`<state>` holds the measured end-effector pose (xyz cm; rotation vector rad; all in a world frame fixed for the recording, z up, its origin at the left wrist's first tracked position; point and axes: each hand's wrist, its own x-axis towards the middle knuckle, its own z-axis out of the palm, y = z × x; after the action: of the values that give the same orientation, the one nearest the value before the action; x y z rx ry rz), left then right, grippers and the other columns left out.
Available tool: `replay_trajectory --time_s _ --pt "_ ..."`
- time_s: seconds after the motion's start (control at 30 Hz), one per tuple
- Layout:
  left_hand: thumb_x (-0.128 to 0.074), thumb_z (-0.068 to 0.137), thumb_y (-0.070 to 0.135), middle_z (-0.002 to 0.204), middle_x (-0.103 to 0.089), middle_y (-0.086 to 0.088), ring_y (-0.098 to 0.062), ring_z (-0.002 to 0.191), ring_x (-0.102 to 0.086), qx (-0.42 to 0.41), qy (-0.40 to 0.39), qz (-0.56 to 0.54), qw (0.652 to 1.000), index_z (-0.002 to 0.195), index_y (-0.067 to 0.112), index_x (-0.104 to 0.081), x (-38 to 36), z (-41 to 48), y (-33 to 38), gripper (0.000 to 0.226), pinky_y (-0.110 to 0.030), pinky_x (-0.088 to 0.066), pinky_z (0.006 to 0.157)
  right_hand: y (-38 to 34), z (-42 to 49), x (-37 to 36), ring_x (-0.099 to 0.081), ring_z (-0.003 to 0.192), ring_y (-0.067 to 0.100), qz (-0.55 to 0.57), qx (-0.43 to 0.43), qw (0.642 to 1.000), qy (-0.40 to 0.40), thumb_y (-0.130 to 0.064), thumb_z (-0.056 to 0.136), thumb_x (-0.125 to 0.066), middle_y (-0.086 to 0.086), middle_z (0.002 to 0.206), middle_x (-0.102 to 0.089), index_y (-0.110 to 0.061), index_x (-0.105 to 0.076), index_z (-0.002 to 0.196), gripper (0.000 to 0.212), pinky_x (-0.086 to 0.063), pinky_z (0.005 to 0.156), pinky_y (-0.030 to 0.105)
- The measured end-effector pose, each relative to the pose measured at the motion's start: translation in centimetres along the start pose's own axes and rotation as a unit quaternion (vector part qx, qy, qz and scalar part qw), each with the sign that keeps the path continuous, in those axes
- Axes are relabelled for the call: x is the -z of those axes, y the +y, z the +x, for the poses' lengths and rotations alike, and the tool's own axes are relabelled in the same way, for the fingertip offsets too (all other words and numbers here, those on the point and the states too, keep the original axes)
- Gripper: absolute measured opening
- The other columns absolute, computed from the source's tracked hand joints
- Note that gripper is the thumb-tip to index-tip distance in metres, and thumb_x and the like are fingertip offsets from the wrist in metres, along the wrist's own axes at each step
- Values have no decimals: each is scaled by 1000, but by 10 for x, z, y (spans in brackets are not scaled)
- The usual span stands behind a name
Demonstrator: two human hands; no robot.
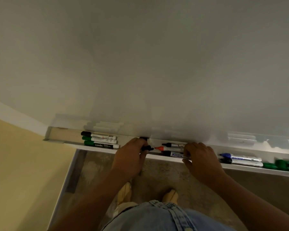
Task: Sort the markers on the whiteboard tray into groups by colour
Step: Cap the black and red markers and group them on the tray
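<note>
A long white whiteboard tray [70,142] runs across the view. At its left lie a black-capped marker [98,135] and two green-capped markers [99,140], side by side. My left hand [132,157] grips a black marker [147,148] whose tip pokes out to the right. In the middle lie a black marker [173,145], a red marker [168,149] and another black marker [172,154]. My right hand [200,157] rests on their right ends, fingers curled over them. Further right lie a blue marker [238,158] and a dark-capped marker [242,162].
Green objects [285,165], blurred, sit at the tray's far right. The whiteboard [140,64] rises behind the tray. Below are a speckled floor, my feet and denim clothing. A yellow wall [23,164] is at the left.
</note>
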<state>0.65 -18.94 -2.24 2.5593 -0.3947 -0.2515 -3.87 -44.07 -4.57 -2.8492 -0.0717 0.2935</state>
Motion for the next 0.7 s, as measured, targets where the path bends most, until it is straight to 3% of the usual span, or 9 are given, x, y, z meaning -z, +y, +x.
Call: replay_trajectory --time_s 0.07,0.2,0.33,0.43,0.57,0.7 --pt "-55 93 28 104 -66 2 -14 90 -61 18 -11 -41 999 113 24 -55 2 -4 3 20 -35 -54 76 0 -5 6 -43 84 5 35 -2 999 1 -34 83 -64 -10 95 -58 -32 -54 95 16 -40 79 27" --pt "-58 92 24 95 -64 16 5 77 -56 66 -8 -208 976 108 27 -60 19 -13 13 17 -9 -43 65 -14 -17 27 -52 85 2 201 -22 979 38 -20 87 -61 -13 95 -56 -33 -55 102 21 -44 75 22" --pt "-61 90 20 89 -67 16 -1 73 -58 84 18 -350 933 101 36 -66 43 -24 25 21 -18 -50 64 -33 -32 62 -58 88 -3 323 -20 943 80 -23 90 -53 -20 94 -61 -42 -56 104 24 -47 65 14" --pt "-60 90 14 84 -68 2 -12 65 -56 70 24 -414 907 99 36 -68 59 -29 32 25 -24 -50 60 -44 -39 83 -58 96 -4 372 -9 923 100 -26 90 -51 -24 100 -63 -39 -61 105 22 -44 74 5" --pt "-61 88 14 85 -70 4 -12 69 -59 60 28 -426 902 99 36 -69 73 -30 36 26 -21 -52 64 -55 -40 95 -60 95 -1 369 13 923 106 -34 85 -50 -22 99 -66 -33 -64 106 25 -44 75 7" --pt "-63 87 14 87 -70 -1 -25 77 -61 52 17 -410 910 98 36 -69 79 -30 37 26 -28 -54 68 -64 -36 97 -61 89 2 360 27 927 106 -35 86 -50 -19 94 -66 -33 -64 104 23 -43 68 7"
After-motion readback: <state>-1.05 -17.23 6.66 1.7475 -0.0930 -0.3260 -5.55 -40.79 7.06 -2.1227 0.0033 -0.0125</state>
